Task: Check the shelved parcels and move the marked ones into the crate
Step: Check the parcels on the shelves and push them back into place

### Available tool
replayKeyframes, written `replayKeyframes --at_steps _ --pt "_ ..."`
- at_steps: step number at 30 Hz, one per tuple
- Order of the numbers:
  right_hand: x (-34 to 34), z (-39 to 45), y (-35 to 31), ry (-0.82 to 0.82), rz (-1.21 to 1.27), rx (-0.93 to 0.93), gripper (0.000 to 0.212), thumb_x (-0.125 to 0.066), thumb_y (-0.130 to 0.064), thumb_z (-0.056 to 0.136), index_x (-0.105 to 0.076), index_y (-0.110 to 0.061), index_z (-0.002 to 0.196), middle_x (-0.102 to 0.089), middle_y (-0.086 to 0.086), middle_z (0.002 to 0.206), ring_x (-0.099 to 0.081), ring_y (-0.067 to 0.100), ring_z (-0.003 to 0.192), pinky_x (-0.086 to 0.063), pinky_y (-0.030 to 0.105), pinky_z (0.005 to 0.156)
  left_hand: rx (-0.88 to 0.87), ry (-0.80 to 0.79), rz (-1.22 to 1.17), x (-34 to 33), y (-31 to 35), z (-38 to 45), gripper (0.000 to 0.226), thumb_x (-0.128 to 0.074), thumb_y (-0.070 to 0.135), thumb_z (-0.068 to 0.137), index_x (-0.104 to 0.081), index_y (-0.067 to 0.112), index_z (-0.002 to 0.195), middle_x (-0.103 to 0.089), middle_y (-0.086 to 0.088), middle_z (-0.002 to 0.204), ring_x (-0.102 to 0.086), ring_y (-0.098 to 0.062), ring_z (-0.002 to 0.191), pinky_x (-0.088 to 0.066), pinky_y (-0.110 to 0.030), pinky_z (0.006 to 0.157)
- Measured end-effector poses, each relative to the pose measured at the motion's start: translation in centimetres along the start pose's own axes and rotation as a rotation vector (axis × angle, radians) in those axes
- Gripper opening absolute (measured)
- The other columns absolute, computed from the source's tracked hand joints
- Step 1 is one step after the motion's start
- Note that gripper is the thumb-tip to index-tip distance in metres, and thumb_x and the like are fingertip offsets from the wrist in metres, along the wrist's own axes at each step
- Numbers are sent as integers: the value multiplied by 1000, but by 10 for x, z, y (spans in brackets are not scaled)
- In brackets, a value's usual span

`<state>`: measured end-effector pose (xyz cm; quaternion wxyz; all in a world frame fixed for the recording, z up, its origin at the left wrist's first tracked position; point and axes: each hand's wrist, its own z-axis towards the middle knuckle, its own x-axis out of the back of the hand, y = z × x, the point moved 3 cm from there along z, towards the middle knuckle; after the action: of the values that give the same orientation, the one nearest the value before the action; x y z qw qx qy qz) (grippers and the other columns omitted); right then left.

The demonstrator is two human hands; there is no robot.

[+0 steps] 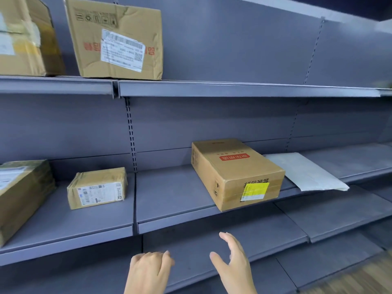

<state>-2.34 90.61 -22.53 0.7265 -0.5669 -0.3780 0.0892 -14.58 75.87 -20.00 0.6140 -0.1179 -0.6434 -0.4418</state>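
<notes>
A brown cardboard parcel [235, 172] with a red logo on top and a yellow sticker on its front face lies on the middle shelf [169, 209]. My left hand [151, 270] and my right hand [233, 264] hover empty below and in front of it, fingers relaxed, apart from the parcel. A small taped parcel [97, 187] with a white label sits to the left. A white padded envelope [305, 172] lies flat just right of the stickered parcel. No crate is in view.
A large box [23, 194] stands at the far left of the middle shelf. The top shelf [233, 88] carries a creased box with a shipping label [118, 39] and another box [25, 39]. Lower grey shelves [275, 247] step outward; wood floor [360, 279] at bottom right.
</notes>
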Motion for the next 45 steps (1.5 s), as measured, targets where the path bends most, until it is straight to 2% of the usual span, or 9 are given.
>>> replayKeyframes --at_steps 3,4,6,7,9,12,20,33,45 --pt "-24 -14 -11 -9 -5 -12 48 -62 -17 82 -45 -32 124 -34 -10 144 -35 9 129 -29 22 106 12 -22 -25 16 -24 -3 49 -7 43 88 -54 35 74 -51 38 60 -54 4 88 -31 -11 86" --pt "-27 -18 -13 1 -11 -23 48 -62 -17 81 -45 -32 124 -34 -10 143 -35 9 129 -29 22 106 0 -13 -47 19 -29 -3 45 -8 46 90 -47 30 72 -51 37 63 -51 1 78 -32 -11 83" --pt "-29 -26 -15 52 -13 -59 49 -64 -15 80 -47 -31 123 -36 -9 143 -35 10 130 -29 23 106 -43 -32 -32 20 -34 -3 39 -13 53 89 -39 32 69 -52 14 66 -46 0 70 -33 -11 80" --pt "-29 -30 -15 87 -12 -77 49 -65 -14 79 -48 -30 122 -37 -7 143 -36 11 130 -30 23 106 -54 -51 -28 18 -35 -3 32 -20 54 89 -42 40 70 -53 11 68 -49 3 76 -33 -11 83" --pt "-28 -39 -16 150 -1 -106 49 -66 -12 78 -49 -30 120 -39 -6 142 -38 13 129 -30 25 107 -58 -81 -30 13 -38 -2 16 -34 52 90 -49 52 95 -63 17 89 -54 5 97 -32 -12 93" --pt "-24 -51 -14 202 5 -126 50 -66 -12 79 -48 -30 122 -40 -6 141 -37 14 131 -30 29 110 -86 -151 -47 1 -39 0 35 -38 54 88 -44 44 121 -60 26 105 -50 6 111 -28 -17 102" --pt "21 -31 -8 289 70 -78 47 -62 -15 83 -46 -31 124 -42 -16 127 -37 2 119 -30 28 109 -132 -76 -86 -7 -9 2 47 -43 51 89 -29 40 132 -51 25 116 -42 2 117 -24 -21 103" --pt "122 73 42 -88 109 58 46 -60 -22 85 -38 -49 116 -35 -27 121 -34 1 116 -32 31 106 132 200 -202 -36 114 64 44 -56 35 87 -47 25 129 -59 6 117 -49 -14 112 -39 -33 97" --pt "141 98 60 -196 178 65 44 -61 -17 85 -42 -42 116 -40 -19 117 -40 4 112 -31 23 99 206 248 -164 -49 150 71 44 -56 32 87 -48 22 128 -60 4 116 -52 -15 111 -38 -34 98"
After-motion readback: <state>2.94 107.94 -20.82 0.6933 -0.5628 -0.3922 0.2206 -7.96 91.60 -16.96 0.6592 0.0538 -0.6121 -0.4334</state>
